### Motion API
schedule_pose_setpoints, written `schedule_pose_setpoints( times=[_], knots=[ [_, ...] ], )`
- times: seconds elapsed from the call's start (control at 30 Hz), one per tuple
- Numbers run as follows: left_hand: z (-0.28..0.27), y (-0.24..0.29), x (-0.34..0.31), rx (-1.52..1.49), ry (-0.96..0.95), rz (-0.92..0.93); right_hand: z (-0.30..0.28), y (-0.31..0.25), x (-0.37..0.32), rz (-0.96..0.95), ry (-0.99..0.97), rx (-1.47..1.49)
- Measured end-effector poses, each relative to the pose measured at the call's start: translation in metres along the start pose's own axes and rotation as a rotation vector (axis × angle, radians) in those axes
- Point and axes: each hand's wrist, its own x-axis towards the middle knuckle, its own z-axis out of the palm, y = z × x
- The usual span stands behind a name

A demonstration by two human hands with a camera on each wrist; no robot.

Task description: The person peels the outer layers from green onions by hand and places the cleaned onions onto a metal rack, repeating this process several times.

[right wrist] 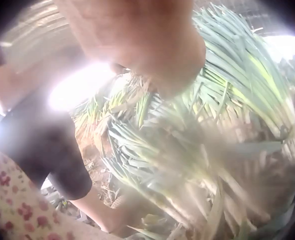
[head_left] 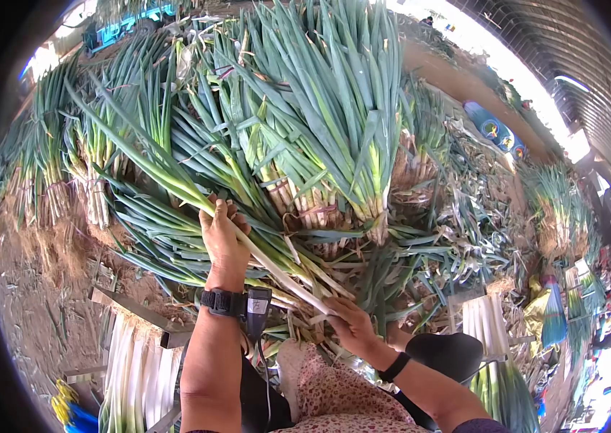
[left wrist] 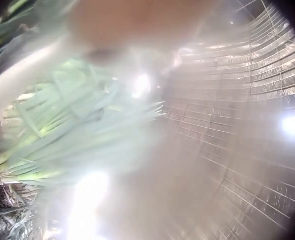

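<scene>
My left hand (head_left: 222,234) grips one long green onion (head_left: 277,270) around the middle, where its white stem turns green. Its leaves slant up and left over other green onions, and its white end runs down toward my lap. At that lower end my right hand (head_left: 354,328) holds the stem near the tip. In the left wrist view, the left hand (left wrist: 137,22) is a blur at the top, with a pale stem (left wrist: 22,75) at the left. The right wrist view shows the right hand (right wrist: 142,40) at the top, its fingertips hidden.
Loose green onions (head_left: 157,231) lie before me, behind them a tall tied bunch (head_left: 341,130). Trimmed white-stemmed onions rest in a metal-and-wood rack (head_left: 136,317) at left and another stack (head_left: 486,325) at right. Leaf scraps (head_left: 478,238) litter the ground. My knee (head_left: 444,353) is close by.
</scene>
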Motion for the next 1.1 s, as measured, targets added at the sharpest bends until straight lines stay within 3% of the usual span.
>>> schedule_pose_setpoints(
  times=[0.07, 0.17, 0.27, 0.33, 0.37, 0.4, 0.5, 0.57, 0.6, 0.67, 0.73, 0.77, 0.8, 0.83, 0.9, 0.93, 0.97, 1.0, 1.1],
  knots=[
    [-0.004, 0.001, 0.006, -0.006, -0.007, 0.018, -0.004, -0.007, -0.009, -0.011, 0.11, 0.21],
    [-0.01, 0.008, 0.017, 0.009, 0.07, 0.033, -0.049, -0.016, -0.051, 0.2, -0.013, 0.37],
    [-0.012, 0.009, 0.023, 0.035, 0.136, 0.099, -0.097, -0.017, -0.1, 0.533, -0.315, 0.301],
    [-0.02, 0.01, 0.033, 0.018, 0.0, 0.168, -0.118, 0.013, -0.141, 0.421, -0.452, -0.214],
    [-0.014, 0.007, 0.03, 0.043, 0.029, 0.14, -0.122, 0.027, -0.154, 0.366, -0.511, -0.466],
    [-0.001, 0.004, 0.014, 0.059, 0.006, 0.118, -0.122, 0.031, -0.157, 0.355, -0.45, -0.459],
    [0.023, -0.036, -0.029, 0.139, -0.296, 0.089, -0.119, 0.005, -0.105, 0.393, -0.245, -0.381],
    [0.031, -0.065, -0.069, 0.195, -0.636, -0.148, -0.093, -0.019, -0.058, 0.431, -0.107, -0.177],
    [0.026, -0.084, -0.084, 0.35, -0.85, -0.108, -0.077, -0.018, -0.044, 0.408, -0.046, -0.057],
    [0.023, -0.103, -0.117, 0.569, -1.227, -0.305, -0.046, -0.018, -0.024, 0.248, 0.235, 0.197],
    [0.02, -0.115, -0.144, 0.435, -1.43, -0.399, -0.057, -0.015, -0.027, 0.427, 0.408, 0.571],
    [0.022, -0.108, -0.142, 0.501, -1.436, -0.648, -0.068, -0.013, -0.031, 0.507, 0.499, 0.764],
    [0.021, -0.113, -0.136, 0.528, -1.352, -0.65, -0.099, -0.031, -0.046, 0.308, 0.71, 0.984],
    [0.019, -0.119, -0.129, 0.554, -1.26, -0.645, -0.137, -0.035, -0.075, 0.327, 0.825, 0.909],
    [0.011, -0.125, -0.111, 0.538, -1.054, -0.642, -0.2, -0.041, -0.15, 0.017, 1.082, 1.041],
    [0.004, -0.127, -0.103, 0.498, -0.949, -0.647, -0.239, -0.062, -0.2, 0.287, 1.269, 0.466],
    [-0.005, -0.132, -0.093, 0.552, -0.833, -0.647, -0.273, -0.071, -0.248, 0.244, 1.491, 0.644],
    [-0.012, -0.138, -0.084, 0.606, -0.724, -0.64, -0.289, -0.105, -0.276, 0.303, 1.608, 0.571],
    [-0.026, -0.152, -0.07, 0.639, -0.685, -0.705, -0.291, -0.127, -0.433, 0.439, 2.115, 0.474]
  ],
)
